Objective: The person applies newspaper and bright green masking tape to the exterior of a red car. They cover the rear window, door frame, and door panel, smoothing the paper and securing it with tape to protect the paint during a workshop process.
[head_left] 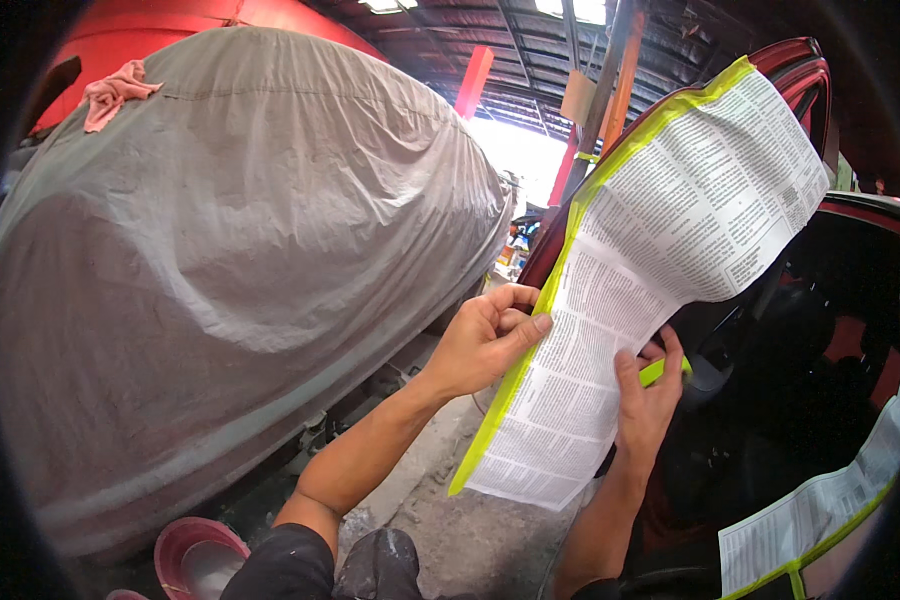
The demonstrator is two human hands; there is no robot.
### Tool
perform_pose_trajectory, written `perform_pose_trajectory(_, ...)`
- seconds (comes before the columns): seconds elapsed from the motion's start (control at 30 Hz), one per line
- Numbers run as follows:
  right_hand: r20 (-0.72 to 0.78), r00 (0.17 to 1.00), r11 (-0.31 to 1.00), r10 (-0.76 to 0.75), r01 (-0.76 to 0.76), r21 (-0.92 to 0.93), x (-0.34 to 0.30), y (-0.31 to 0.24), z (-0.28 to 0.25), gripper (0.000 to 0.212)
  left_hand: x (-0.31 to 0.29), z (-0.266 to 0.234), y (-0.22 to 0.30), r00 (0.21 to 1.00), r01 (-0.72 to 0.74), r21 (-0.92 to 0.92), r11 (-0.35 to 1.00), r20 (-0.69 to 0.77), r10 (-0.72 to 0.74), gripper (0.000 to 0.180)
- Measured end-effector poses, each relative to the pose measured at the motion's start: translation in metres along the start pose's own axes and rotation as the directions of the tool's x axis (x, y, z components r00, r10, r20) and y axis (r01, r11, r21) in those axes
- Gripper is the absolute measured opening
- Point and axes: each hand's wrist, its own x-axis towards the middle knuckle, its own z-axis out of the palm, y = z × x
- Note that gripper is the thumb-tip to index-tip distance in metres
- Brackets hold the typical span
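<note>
A long printed paper sheet (610, 330) hangs along the edge of an open dark red car door (547, 245). Yellow-green masking tape (510, 385) runs down its left border. My left hand (490, 338) pinches that taped border between thumb and fingers, near the middle of the sheet. On the sheet's right side, my right hand (648, 390) is closed around a roll of yellow-green masking tape (680, 372), its thumb up against the paper. Some of the right fingers are hidden behind the roll and the paper. The sheet's lower end hangs loose below both hands.
At left stands a large vehicle under a grey cover (240, 230), a pink cloth (117, 95) on top. A pink basin (195, 560) sits on the floor at lower left. More taped paper (820, 520) covers part of the car at lower right, beside its dark interior (800, 380).
</note>
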Motion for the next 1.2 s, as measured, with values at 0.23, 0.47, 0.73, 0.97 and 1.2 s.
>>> perform_pose_trajectory(0.23, 0.103, 0.987, 0.98, 0.121, -0.136, 0.148, 0.033, 0.001, -0.031, 0.026, 0.021, -0.025, 0.036, 0.966, 0.26, 0.309, 0.915, -0.077, -0.248, 0.054)
perform_pose_trajectory(0.47, 0.252, 0.927, 0.92, 0.277, -0.331, 0.209, 0.047, -0.013, -0.038, 0.025, 0.053, -0.008, 0.057, 0.999, 0.007, 0.323, 0.947, -0.033, 0.004, 0.036)
perform_pose_trajectory(0.73, 0.215, 0.952, 0.974, 0.218, -0.228, 0.019, 0.037, -0.008, -0.027, 0.027, 0.073, -0.005, 0.073, 0.991, 0.133, 0.221, 0.966, -0.04, -0.127, 0.031)
perform_pose_trajectory(0.97, 0.309, 0.891, 0.894, 0.332, -0.401, 0.198, 0.022, 0.008, -0.019, 0.023, 0.08, -0.009, 0.073, 0.983, 0.185, 0.26, 0.948, -0.057, -0.177, 0.032)
perform_pose_trajectory(1.2, 0.351, 0.885, 0.927, 0.307, -0.362, 0.1, 0.015, 0.006, -0.026, 0.026, 0.083, -0.012, 0.072, 0.999, 0.031, 0.569, 0.822, -0.026, -0.02, 0.029)
